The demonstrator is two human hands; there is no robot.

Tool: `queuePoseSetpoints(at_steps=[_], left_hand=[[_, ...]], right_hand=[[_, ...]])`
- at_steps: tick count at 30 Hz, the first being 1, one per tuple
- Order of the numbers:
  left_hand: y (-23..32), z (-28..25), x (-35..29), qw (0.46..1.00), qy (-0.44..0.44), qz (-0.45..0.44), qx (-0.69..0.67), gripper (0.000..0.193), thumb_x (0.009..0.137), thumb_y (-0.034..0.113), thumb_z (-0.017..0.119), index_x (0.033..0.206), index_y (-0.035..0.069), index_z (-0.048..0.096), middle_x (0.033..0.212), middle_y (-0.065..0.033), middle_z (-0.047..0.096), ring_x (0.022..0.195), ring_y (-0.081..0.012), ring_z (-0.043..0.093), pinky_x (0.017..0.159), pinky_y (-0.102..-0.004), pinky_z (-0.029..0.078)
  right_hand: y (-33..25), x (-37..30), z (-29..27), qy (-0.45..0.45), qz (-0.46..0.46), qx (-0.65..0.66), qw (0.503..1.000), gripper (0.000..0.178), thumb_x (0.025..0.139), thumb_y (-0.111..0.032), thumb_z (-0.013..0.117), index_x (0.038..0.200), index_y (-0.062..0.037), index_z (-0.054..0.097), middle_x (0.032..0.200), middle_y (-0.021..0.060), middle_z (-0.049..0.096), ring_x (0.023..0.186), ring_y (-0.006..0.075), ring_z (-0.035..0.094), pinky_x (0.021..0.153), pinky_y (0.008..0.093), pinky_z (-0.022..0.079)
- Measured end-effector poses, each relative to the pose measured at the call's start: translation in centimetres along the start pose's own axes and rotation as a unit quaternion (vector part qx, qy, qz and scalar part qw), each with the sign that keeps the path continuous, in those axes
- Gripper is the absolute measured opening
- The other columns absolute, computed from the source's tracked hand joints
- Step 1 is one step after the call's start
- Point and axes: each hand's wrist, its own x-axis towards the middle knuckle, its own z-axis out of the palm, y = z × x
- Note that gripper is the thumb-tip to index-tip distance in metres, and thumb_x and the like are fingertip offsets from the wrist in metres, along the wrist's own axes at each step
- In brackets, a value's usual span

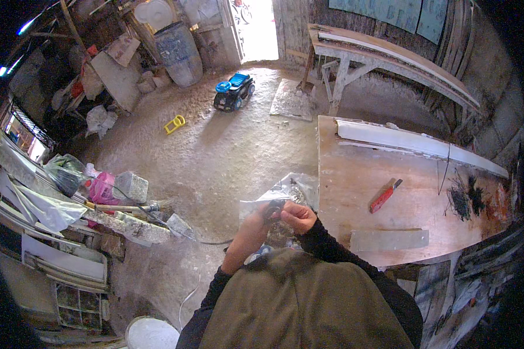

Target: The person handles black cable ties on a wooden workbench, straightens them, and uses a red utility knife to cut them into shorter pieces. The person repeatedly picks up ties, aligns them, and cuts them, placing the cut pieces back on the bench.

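My left hand (258,221) and my right hand (298,217) are close together in front of my body. Both have their fingers drawn in around a small dark thing (273,209), too small and shaded for me to name. My right fingers pinch at its right side. Beneath the hands lies a crumpled whitish sheet or bag (280,190), partly hidden by them. To the right, on a plywood tabletop (349,186), rests a red-handled knife-like tool (383,198). A flat grey strip (389,239) lies nearer to me on the same board.
A long white moulding (413,143) runs along the tabletop's far edge, with dark fibres (466,200) at the right. A blue-and-black toy quad bike (234,92) and a yellow plastic piece (174,124) are on the dusty floor. Bags and a pale block (131,187) clutter the left.
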Motion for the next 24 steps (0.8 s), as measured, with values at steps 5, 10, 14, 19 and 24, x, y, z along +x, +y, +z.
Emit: queuePoseSetpoints(at_steps=[5,10,14,19,24], left_hand=[[-1.0,1.0,0.3,0.999,-0.006,0.003,-0.043,0.024,0.081,0.01,0.037,0.103,0.002,0.041,0.093,-0.0196,0.049,0.085,-0.028,0.049,0.073,-0.0346,0.038],[-3.1,2.1,0.5,0.995,-0.053,-0.03,-0.084,0.028,0.083,0.019,0.04,0.106,0.004,0.035,0.077,-0.0108,0.052,0.068,-0.0195,0.052,0.06,-0.0306,0.042],[-4.3,2.6,0.9,0.994,-0.047,0.002,-0.095,0.032,0.083,0.023,0.043,0.106,0.003,0.036,0.074,-0.0076,0.053,0.062,-0.0154,0.05,0.056,-0.0267,0.042],[-1.2,1.5,1.2,0.986,-0.071,-0.037,-0.145,0.038,0.077,0.017,0.048,0.109,0.001,0.034,0.094,-0.0186,0.048,0.086,-0.0269,0.049,0.073,-0.0323,0.039],[-3.7,1.8,1.9,0.99,0.018,-0.006,-0.141,0.039,0.078,0.029,0.05,0.105,0.003,0.04,0.073,-0.0024,0.044,0.063,-0.0127,0.044,0.055,-0.0242,0.036]], right_hand=[[1.3,0.4,0.1,0.079,-0.087,-0.042,0.992,0.005,0.073,-0.005,0.057,0.074,-0.0008,0.055,0.079,0.0037,0.054,0.077,0.0118,0.05,0.071,0.0238,0.039],[1.2,0.4,0.0,0.124,-0.111,-0.133,0.977,0.006,0.069,-0.003,0.059,0.072,-0.0015,0.054,0.076,0.0058,0.054,0.071,0.0132,0.051,0.063,0.024,0.041],[0.5,0.9,0.2,0.12,-0.194,-0.247,0.942,0.007,0.068,-0.004,0.061,0.071,-0.002,0.054,0.072,0.0059,0.054,0.067,0.0137,0.052,0.06,0.0245,0.042],[-0.2,1.2,0.1,0.129,-0.21,-0.316,0.916,0.012,0.066,-0.008,0.063,0.072,-0.0031,0.054,0.066,0.0047,0.054,0.064,0.0142,0.053,0.059,0.025,0.042],[1.4,1.4,-0.2,0.156,-0.18,-0.207,0.949,0.038,0.06,-0.02,0.071,0.087,-0.0043,0.049,0.091,0.0081,0.051,0.082,0.0154,0.05,0.068,0.0284,0.042]])
